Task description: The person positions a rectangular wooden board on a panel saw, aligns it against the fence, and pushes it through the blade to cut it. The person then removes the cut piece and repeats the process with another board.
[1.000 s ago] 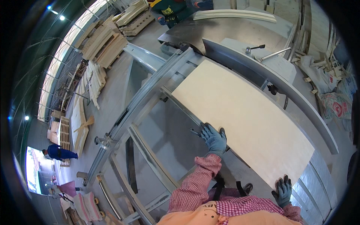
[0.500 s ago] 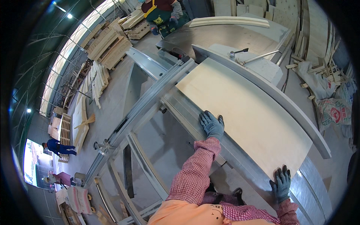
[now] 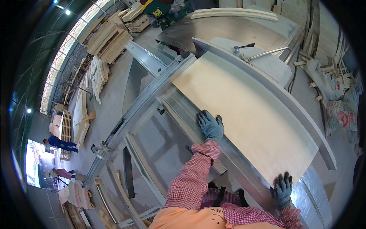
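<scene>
A pale rectangular wooden board (image 3: 244, 114) lies flat on a metal saw table, its long far side along a grey fence (image 3: 280, 89). My left hand (image 3: 210, 126), in a blue-grey work glove, rests with fingers stretched out across the board's near long edge and the metal strip beside it. Over the board's right end, my right hand (image 3: 282, 191) lies with its gloved fingers spread on the surface. Both hands press flat and grasp nothing.
A slotted rail (image 3: 152, 89) and open metal frame (image 3: 141, 160) extend left. Beyond the fence are a black-handled lever (image 3: 244, 47) and long wood strips (image 3: 232, 13). A person (image 3: 162, 15) stands across the table. Stacked timber (image 3: 108, 38) and bags (image 3: 341, 114) lie around.
The whole view has shifted slightly. Both hands keep nearly the same places on the board; I cannot tell whether the board itself has slid.
</scene>
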The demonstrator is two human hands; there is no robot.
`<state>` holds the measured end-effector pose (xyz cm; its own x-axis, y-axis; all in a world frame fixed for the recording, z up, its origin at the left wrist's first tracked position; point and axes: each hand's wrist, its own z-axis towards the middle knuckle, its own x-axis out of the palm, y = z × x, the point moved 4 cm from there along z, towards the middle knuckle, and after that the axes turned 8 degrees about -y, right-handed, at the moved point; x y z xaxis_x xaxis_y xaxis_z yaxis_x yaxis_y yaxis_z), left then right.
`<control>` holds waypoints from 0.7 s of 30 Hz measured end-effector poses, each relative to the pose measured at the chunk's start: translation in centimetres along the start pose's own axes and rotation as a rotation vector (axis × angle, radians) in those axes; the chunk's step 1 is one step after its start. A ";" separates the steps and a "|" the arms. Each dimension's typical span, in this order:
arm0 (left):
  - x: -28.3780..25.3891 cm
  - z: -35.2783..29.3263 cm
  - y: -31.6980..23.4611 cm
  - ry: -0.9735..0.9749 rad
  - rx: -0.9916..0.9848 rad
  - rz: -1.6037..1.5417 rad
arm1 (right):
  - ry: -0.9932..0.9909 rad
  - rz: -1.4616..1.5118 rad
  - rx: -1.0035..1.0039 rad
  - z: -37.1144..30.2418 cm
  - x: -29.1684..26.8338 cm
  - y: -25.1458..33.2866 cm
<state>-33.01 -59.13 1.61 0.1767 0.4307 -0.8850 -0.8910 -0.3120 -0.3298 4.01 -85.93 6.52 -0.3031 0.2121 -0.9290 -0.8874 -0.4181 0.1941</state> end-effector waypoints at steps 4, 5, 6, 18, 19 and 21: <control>0.2 0.3 0.4 -0.030 0.005 -0.017 | 0.000 0.011 -0.038 -0.6 1.1 -0.4; 0.3 0.5 0.5 -0.032 0.006 -0.012 | -0.004 0.014 -0.044 -0.5 1.2 -0.4; 0.3 0.7 0.6 -0.034 0.008 -0.007 | -0.007 0.018 -0.051 -0.4 1.3 -0.4; 0.6 0.6 0.8 -0.090 0.000 0.028 | 0.008 0.009 -0.088 -0.5 0.8 0.1; 0.7 0.6 1.0 -0.079 -0.007 0.022 | 0.011 0.015 -0.090 -0.3 0.6 0.2; 0.9 0.8 0.7 -0.056 -0.015 0.003 | 0.012 0.010 -0.090 -0.3 0.4 0.3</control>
<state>-33.80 -58.30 0.89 0.1498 0.4766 -0.8662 -0.8849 -0.3262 -0.3325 3.76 -86.21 6.13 -0.3076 0.1971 -0.9309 -0.8494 -0.4978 0.1753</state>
